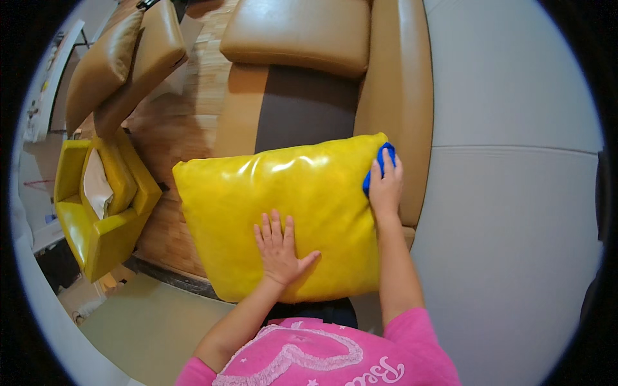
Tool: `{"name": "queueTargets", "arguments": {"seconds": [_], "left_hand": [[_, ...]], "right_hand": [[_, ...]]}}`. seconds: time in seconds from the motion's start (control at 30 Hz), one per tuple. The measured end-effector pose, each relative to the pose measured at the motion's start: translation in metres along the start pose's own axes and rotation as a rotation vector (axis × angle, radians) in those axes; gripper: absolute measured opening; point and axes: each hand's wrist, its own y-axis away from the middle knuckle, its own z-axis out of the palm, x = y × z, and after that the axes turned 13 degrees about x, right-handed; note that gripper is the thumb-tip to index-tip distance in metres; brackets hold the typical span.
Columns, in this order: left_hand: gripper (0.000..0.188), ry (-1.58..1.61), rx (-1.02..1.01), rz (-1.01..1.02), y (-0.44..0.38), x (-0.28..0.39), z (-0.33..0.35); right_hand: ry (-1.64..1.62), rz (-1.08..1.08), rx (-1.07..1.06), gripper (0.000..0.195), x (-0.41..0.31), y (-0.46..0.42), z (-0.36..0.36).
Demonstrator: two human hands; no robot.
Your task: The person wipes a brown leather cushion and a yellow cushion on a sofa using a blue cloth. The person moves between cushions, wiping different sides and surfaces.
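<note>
A large glossy yellow cushion (231, 207) lies before me, its far edge overlapping the dark base of a tan sofa. My left hand (279, 248) rests flat on the cushion's lower middle, fingers spread, holding nothing. At the cushion's far right corner, my right hand (386, 186) presses a bunched blue cloth (367, 186) against the side, with part of the cloth showing between the fingers.
The tan sofa's seat cushion (297, 34) is beyond, and its long backrest (398, 111) runs along a pale wall (512, 96) at right. A yellow armchair (113, 236) and stacked tan cushions (145, 62) stand at left on the wooden floor (169, 125).
</note>
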Motion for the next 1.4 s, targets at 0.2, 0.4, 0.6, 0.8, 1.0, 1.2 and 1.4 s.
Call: {"name": "queueTargets", "arguments": {"seconds": [0.2, 0.4, 0.6, 0.8, 1.0, 1.2, 1.4], "left_hand": [[0.069, -0.304, -0.208, 0.356, -0.007, 0.020, 0.010], [0.081, 0.120, -0.171, 0.160, -0.004, 0.037, 0.006], [0.084, -0.020, -0.244, 0.307, -0.015, 0.034, 0.006], [0.088, -0.076, -0.260, 0.322, -0.012, 0.030, 0.005], [0.089, -0.099, -0.287, 0.331, -0.012, 0.031, 0.005], [0.090, -0.083, -0.254, 0.358, -0.014, 0.029, 0.009], [0.090, -0.132, -0.232, 0.375, -0.011, 0.022, 0.011]], "right_hand": [[0.015, -0.186, -0.049, 0.047, -0.026, 0.088, -0.018], [0.049, -0.153, -0.009, 0.047, -0.022, 0.096, -0.031], [-0.011, 0.060, 0.059, 0.048, 0.024, 0.072, -0.016], [-0.048, 0.140, -0.013, 0.045, 0.011, 0.132, -0.060], [-0.010, 0.198, 0.131, 0.043, 0.036, 0.187, -0.084], [0.032, 0.308, 0.130, 0.042, 0.053, 0.125, -0.048], [0.025, 0.201, 0.145, 0.047, 0.020, 0.192, -0.085]]}}
